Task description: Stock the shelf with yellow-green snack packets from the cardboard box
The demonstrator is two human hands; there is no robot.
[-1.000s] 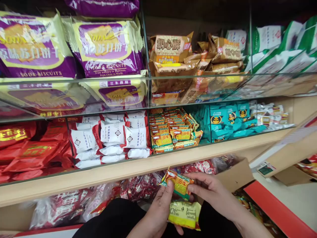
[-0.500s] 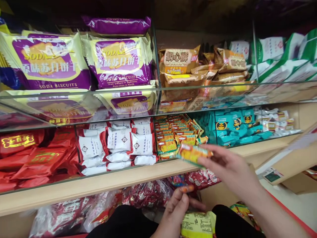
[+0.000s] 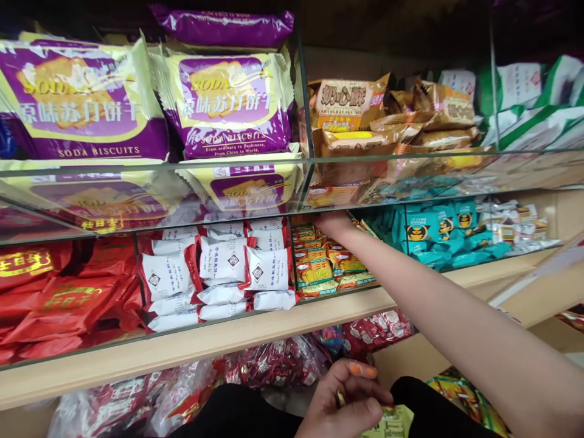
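Observation:
My right hand (image 3: 334,224) reaches deep into the lower shelf compartment, among small yellow and green snack packets (image 3: 313,267). Its fingers are hidden under the glass edge and behind the packets, so whether it holds anything does not show. Low in front of my lap is my left hand (image 3: 349,395), fingers curled and thumb forward, with an orange patch on one finger. A pale yellow snack packet (image 3: 392,421) shows beneath that hand, its lower part cut off by the picture's bottom edge.
White and red packets (image 3: 223,261) fill the compartment to the left, red packets (image 3: 68,298) beyond. Teal packets (image 3: 422,234) lie to the right. Purple soda biscuit packs (image 3: 232,103) stand above, behind a glass front (image 3: 255,165). Below the wooden ledge (image 3: 255,328) are plastic-bagged goods (image 3: 269,365).
My right hand has moved forward and left into the compartment; the yellow-orange packet it held is out of sight. My left hand and the pale packet have shifted slightly right.

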